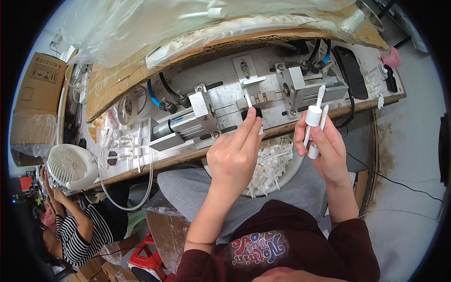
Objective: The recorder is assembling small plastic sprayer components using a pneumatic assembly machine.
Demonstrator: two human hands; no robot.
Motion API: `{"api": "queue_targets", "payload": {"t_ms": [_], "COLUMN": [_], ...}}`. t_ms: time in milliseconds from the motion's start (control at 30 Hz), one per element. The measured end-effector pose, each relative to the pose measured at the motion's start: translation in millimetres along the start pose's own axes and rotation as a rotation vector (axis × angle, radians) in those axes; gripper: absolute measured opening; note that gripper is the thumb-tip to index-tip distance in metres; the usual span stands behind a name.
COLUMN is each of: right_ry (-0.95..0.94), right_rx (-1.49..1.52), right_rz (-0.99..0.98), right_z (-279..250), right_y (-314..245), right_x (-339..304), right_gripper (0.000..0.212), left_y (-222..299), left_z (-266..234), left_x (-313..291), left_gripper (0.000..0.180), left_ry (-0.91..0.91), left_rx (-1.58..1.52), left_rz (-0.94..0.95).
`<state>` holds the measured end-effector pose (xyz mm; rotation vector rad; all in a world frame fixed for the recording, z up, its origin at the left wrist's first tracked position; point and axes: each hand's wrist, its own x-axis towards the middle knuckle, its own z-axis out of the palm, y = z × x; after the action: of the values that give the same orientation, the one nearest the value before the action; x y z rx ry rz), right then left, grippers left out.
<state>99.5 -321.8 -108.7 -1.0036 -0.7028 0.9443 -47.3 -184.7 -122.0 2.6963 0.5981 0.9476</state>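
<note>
Left hand [235, 152] nearer, mid-frame, fingers extended, grip unclear; fingertips by white stick [247, 97] at upper centre, long axis near-vertical in frame. Right hand [331, 152], right of centre, curled around white capped applicators [313, 115].

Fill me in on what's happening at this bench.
The right hand is holding a few white capped sticks above the bench's front edge. The left hand reaches into a metal fixture, its fingertips at the near end of a white stick; whether they press on it, I can't tell. A round tub of loose white pieces sits below, just in front of the bench.
</note>
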Motion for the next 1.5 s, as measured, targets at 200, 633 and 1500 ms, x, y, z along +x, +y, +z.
{"api": "queue_targets", "payload": {"t_ms": [200,633,1500], "right_ry": [-0.010,-0.152,0.130], "right_rx": [-0.201,-1.176,-0.265], "right_rz": [-0.049,-0.643,0.011], "right_z": [-3,-5,14], "right_y": [1,13,14], "right_x": [-4,3,-16], "right_gripper": [0.025,0.027,0.041], "left_y": [-1,12,-1], "left_z": [-1,-30,-5], "left_x": [6,0,9], "left_gripper": [0.028,0.024,0.030], "left_ry": [-0.006,-0.309,-0.030], "left_rx": [0.020,-1.125,0.039], "left_rz": [0.004,-0.622,0.025]}}
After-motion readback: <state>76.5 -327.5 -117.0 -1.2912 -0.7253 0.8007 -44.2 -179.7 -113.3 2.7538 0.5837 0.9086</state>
